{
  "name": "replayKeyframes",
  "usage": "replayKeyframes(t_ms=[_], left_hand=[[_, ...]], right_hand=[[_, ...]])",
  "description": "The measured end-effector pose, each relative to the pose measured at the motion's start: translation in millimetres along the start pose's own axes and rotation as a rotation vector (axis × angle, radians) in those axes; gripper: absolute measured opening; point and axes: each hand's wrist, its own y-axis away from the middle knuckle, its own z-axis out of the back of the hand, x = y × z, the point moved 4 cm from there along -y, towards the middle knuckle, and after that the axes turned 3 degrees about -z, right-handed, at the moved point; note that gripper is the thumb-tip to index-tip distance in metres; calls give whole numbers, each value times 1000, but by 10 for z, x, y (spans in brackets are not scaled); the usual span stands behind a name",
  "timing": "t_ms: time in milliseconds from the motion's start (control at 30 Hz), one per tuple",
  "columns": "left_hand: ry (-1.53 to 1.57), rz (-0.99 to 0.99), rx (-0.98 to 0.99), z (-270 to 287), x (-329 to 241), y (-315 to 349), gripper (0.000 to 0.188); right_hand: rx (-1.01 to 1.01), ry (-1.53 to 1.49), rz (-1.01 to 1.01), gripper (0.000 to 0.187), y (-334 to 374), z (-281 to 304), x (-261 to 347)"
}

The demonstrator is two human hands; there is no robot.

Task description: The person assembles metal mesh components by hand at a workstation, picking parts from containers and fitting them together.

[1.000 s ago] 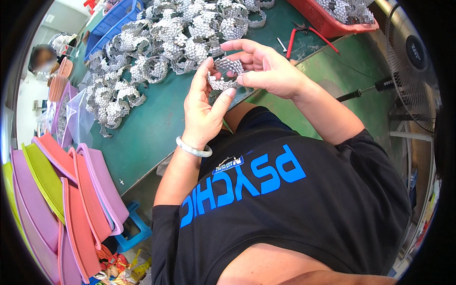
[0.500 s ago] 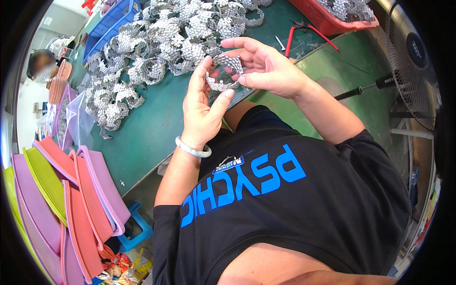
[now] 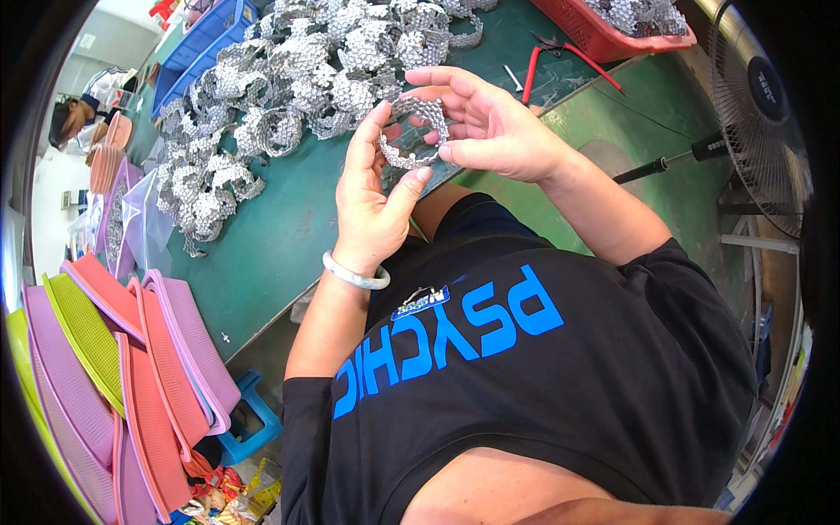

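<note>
Between my two hands I hold a silver bracelet (image 3: 408, 161), a round band with a bumpy, honeycomb-like surface. My left hand (image 3: 371, 203), with a pale bangle (image 3: 355, 272) on its wrist, curves round the near left side, fingers and thumb against the band. On the other side my right hand (image 3: 499, 131) closes on the edge with its thumb, and its forefinger reaches over the top. Part of the right fingers shows through the ring. Just beyond my hands, a large heap of similar silver bands (image 3: 302, 66) lies on the green table (image 3: 262, 219).
Red-handled pliers (image 3: 533, 74) lie right of my hands, near a red basket (image 3: 604, 51) of silver pieces. A blue crate (image 3: 206, 48) stands behind the heap. Stacked coloured baskets (image 3: 157, 367) fill the lower left. A fan (image 3: 761, 114) stands right; another person (image 3: 79, 118) is far left.
The bracelet has turned slightly between my fingers, so its round opening shows more. My hands have barely moved. The person at far left has leaned over.
</note>
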Motion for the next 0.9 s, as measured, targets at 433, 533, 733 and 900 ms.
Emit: replayKeyframes(t_ms=[433, 533, 733, 900], left_hand=[[273, 264, -121, 13, 25, 1, 46], [290, 289, -126, 17, 48, 8, 44], [312, 317, -122, 26, 69, 12, 42], [382, 360, -129, 39, 97, 21, 46]], right_hand=[[-6, -63, -49, 57, -20, 22, -77], [-25, -60, -54, 55, -18, 33, -96], [-56, 14, -71, 54, -1, 45, -80], [-43, -8, -74, 53, 4, 42, -78]])
